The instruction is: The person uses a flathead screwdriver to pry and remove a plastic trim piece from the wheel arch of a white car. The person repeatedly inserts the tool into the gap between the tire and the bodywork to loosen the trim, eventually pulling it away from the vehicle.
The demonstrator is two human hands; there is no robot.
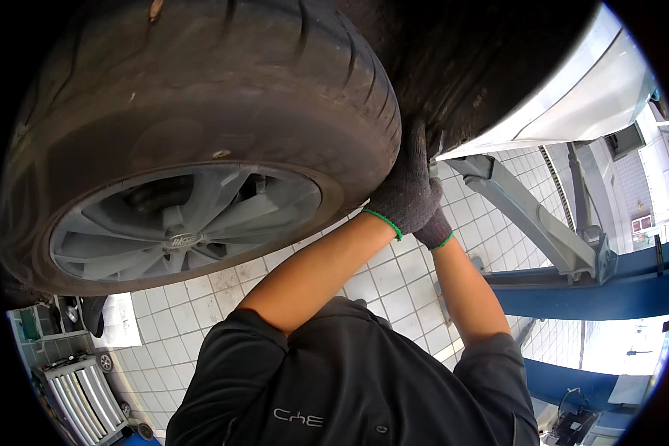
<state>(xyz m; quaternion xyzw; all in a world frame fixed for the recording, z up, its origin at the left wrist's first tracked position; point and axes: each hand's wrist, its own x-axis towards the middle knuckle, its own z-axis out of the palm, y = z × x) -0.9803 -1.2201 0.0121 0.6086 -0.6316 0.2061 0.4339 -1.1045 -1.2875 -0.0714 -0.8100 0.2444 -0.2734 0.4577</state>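
Note:
My left hand [407,192], in a dark grey knit glove with a green cuff, reaches up between the tyre [260,126] and the wheel-arch edge. Its visible fingers are stretched upward against the dark wheel-arch liner [490,59]; their tips fade into shadow. My right hand [434,229], gloved the same way, is just below and partly behind the left. Its fingers are hidden, so whether it grips anything does not show. A small pale metallic piece [433,169] shows beside the left hand, at the lower edge of the white body panel [565,97].
The grey alloy wheel [189,238] hangs close on my left. A grey lift arm [531,215] and blue lift beam [617,286] stand to the right. At lower left is a wheeled cabinet [85,398] on the tiled floor [167,334].

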